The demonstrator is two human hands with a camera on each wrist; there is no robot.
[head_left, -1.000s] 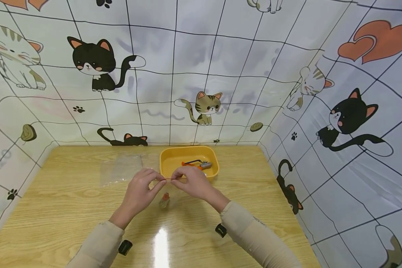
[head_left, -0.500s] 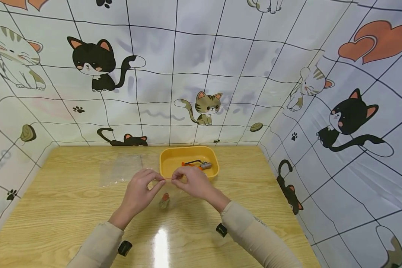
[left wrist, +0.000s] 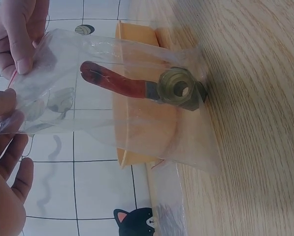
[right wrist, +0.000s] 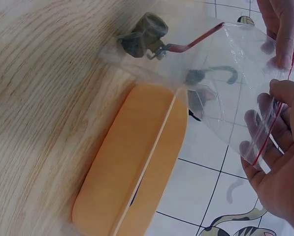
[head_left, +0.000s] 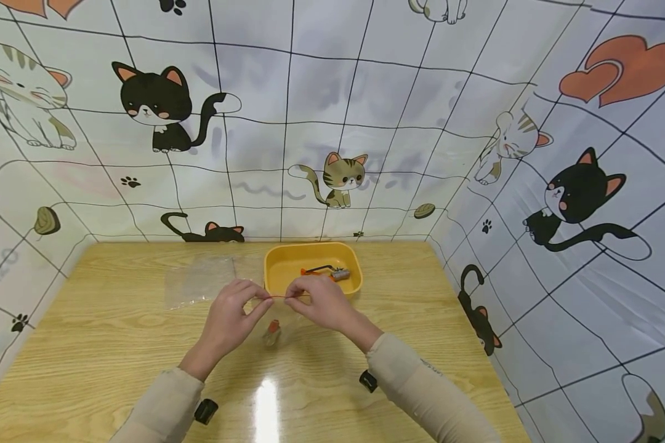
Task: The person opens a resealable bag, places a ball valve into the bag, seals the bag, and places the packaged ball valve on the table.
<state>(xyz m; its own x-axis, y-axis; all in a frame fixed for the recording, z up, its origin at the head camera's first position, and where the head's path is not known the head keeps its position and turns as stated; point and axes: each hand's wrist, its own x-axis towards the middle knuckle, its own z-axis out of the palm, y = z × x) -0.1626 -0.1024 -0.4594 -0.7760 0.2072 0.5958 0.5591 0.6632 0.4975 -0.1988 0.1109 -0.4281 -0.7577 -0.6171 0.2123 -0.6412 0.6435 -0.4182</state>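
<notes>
A clear zip bag [left wrist: 95,115] hangs upright between the two hands. Inside it, at the bottom near the table, lies a brass ball valve [left wrist: 180,88] with a red lever handle, seen in all three views. My left hand [head_left: 229,317] pinches the bag's top edge, along its red zip line [right wrist: 271,130], between thumb and fingers. Right beside it my right hand [head_left: 318,301] pinches the same edge, so only a short stretch of red shows between the fingertips. In the head view the bag's film is barely visible; the valve [head_left: 273,332] shows below the fingertips.
Behind the hands stands a yellow tray [head_left: 274,255] holding an orange-and-grey item [head_left: 338,274] and a dark bent rod. Another clear plastic bag [head_left: 199,280] lies flat to its left. Cat-patterned curtains [head_left: 288,141] bound the wooden table at back and sides.
Both hands keep their pinch on the bag's top edge. The right hand has shifted very slightly to the right; the valve and tray stay put.
</notes>
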